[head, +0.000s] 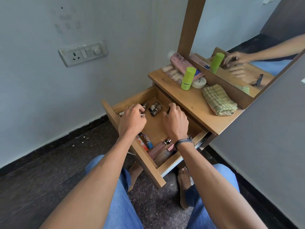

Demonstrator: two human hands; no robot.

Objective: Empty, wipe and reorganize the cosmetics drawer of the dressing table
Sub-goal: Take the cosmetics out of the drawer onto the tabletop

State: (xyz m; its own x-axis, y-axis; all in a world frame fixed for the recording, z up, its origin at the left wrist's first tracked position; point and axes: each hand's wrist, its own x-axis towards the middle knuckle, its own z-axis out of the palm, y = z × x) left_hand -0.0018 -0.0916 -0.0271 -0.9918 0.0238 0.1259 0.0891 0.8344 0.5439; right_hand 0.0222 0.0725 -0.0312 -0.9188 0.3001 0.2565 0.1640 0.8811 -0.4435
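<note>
The wooden drawer [149, 160] of the dressing table stands pulled out. My left hand [132, 120] reaches into its far left part, fingers curled round a small brown bottle [145, 104]. My right hand [176, 121] is beside it with fingers curled down over a small dark item [168, 111], most of which is hidden. Two more small dark bottles [154, 108] lie between the hands. Near the drawer's front lie colourful tubes [146, 142] and two pinkish glass perfume bottles [162, 150].
On the table top [189, 103] stand a green bottle [188, 78], a white jar [200, 82], a pink tube [182, 64], a clear palette [171, 72] and a folded checked cloth [217, 100]. A mirror [247, 68] rises behind. My knees and bare feet are under the drawer.
</note>
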